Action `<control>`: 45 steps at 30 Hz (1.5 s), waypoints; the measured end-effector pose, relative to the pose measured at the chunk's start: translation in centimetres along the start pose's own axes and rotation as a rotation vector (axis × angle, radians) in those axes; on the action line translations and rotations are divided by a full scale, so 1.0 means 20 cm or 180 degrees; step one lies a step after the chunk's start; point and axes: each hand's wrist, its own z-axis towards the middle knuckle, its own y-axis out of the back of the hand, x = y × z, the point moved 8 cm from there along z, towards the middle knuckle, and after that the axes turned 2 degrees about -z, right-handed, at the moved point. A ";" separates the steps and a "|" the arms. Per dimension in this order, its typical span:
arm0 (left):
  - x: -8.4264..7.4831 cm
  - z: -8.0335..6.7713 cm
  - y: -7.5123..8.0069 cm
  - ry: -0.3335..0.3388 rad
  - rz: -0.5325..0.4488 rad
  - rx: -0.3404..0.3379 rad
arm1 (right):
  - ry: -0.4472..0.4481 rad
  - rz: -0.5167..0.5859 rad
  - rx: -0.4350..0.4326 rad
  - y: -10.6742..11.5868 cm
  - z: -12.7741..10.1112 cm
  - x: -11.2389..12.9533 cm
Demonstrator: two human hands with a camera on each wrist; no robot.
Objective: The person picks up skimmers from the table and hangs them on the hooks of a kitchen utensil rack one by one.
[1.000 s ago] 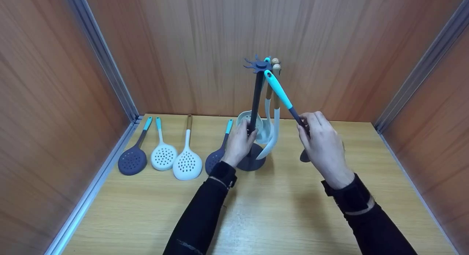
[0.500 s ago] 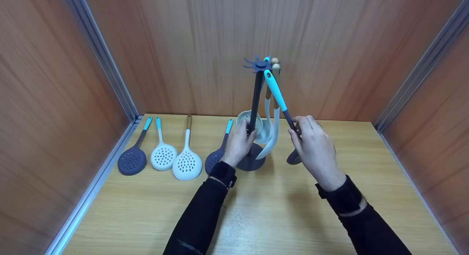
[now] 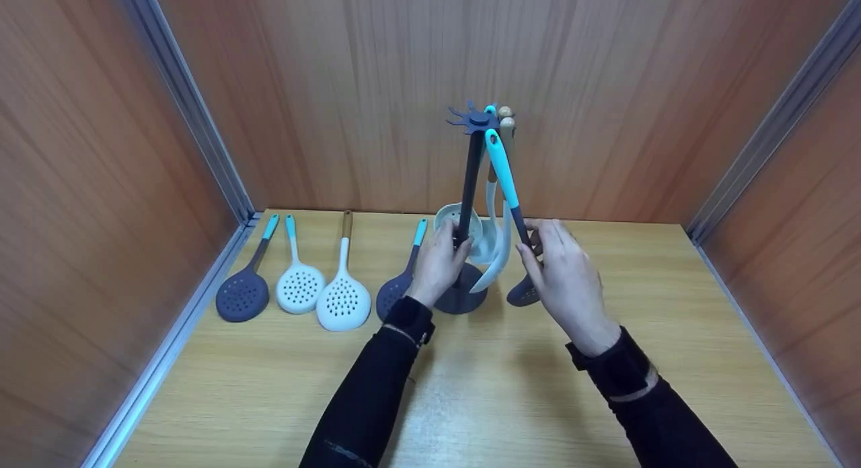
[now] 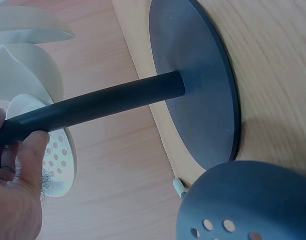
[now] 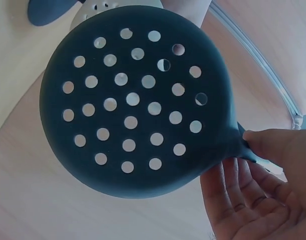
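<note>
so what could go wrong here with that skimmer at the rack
1. The right hand holds the dark skimmer only at its neck with loose fingers; it may slip and drop onto the table.
2. Its loop sits beside crowded handles at the rack top, so it could miss the hook or knock the hanging skimmers.
3. The left hand steadies the pole; a push could tip the rack.

A pale wood-grain table (image 3: 484, 401) sits boxed in by three reddish-brown wood-panel walls (image 3: 377, 85) joined with grey metal corner strips (image 3: 195, 118).
</note>
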 end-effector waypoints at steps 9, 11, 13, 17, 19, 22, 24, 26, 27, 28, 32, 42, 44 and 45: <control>0.01 0.00 0.00 0.0076 0.0001 0.0039 | -0.0145 0.0165 0.0047 -0.06 -0.02 0.02; 0.01 0.00 0.00 0.0058 0.0045 0.0023 | -0.0174 0.0233 0.0065 -0.08 -0.02 0.02; 0.00 0.00 0.00 0.0054 0.0070 0.0006 | -0.0186 0.0300 0.0069 -0.09 -0.03 0.03; 0.00 0.00 0.00 0.0039 0.0097 -0.0022 | -0.0192 0.0371 0.0061 -0.11 -0.04 0.04; 0.00 0.00 0.00 0.0042 0.0098 -0.0019 | -0.0194 0.0386 0.0058 -0.13 -0.04 0.05; 0.00 0.00 0.00 0.0027 0.0103 -0.0015 | -0.0176 0.0401 0.0058 -0.14 -0.04 0.07; -0.01 0.00 0.01 0.0011 0.0100 -0.0021 | -0.0168 0.0424 0.0058 -0.15 -0.05 0.08; -0.01 0.00 0.01 -0.0004 0.0089 -0.0030 | -0.0157 0.0435 0.0057 -0.16 -0.05 0.10; -0.01 0.00 0.01 -0.0018 0.0092 -0.0037 | -0.0153 0.0440 0.0055 -0.17 -0.05 0.10; -0.01 0.00 0.01 -0.0021 0.0092 -0.0038 | -0.0149 0.0460 0.0056 -0.17 -0.05 0.11; -0.01 0.00 0.01 -0.0037 0.0100 -0.0032 | -0.0156 0.0482 0.0045 -0.20 -0.05 0.12; -0.01 0.00 0.01 -0.0028 0.0075 -0.0011 | -0.0223 0.0710 0.0074 -0.26 -0.05 0.13; -0.01 0.00 0.01 -0.0031 0.0082 -0.0016 | -0.0235 0.0763 0.0103 -0.27 -0.05 0.13; -0.01 0.00 0.01 -0.0033 0.0094 -0.0021 | -0.0237 0.0779 0.0114 -0.27 -0.05 0.13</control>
